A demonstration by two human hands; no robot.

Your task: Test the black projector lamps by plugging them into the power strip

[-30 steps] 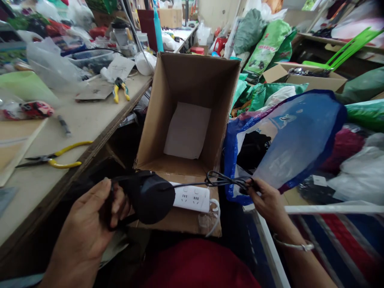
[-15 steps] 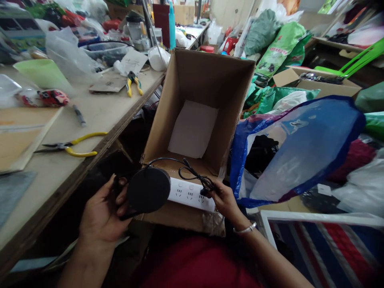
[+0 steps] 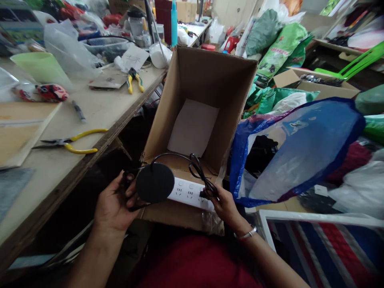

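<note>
Black, round, flat-faced: one device [image 3: 155, 183], listed first from the head view. We find it in front of the fingers of our left hand [image 3: 116, 206], to the right of the palm, its disc facing us. Left grip: fingers curled round the dark side part of the device, thumb raised along the near side; the exact contact behind the disc is hidden.

Item two, black cord [image 3: 196, 168]: we see it leave the top of the disc, arch to the right and gather into a looped bundle. Right grip: our right hand [image 3: 225, 206] is closed on that bundle, pinching it between thumb and fingers, with a black plug [image 3: 203, 193] showing at the fingertips.

Item three, white power strip [image 3: 183, 192]: we note it beneath the cord, its left end covered by the disc, the plug in front of its right-hand sockets; whether the two touch, we cannot tell.

Surroundings: an upright cardboard box [image 3: 160, 108] just beyond the strip; a blue-edged bag [image 3: 238, 172] to the right; yellow-handled pliers [image 3: 66, 142] on the workbench [image 3: 99, 106] to the left.
</note>
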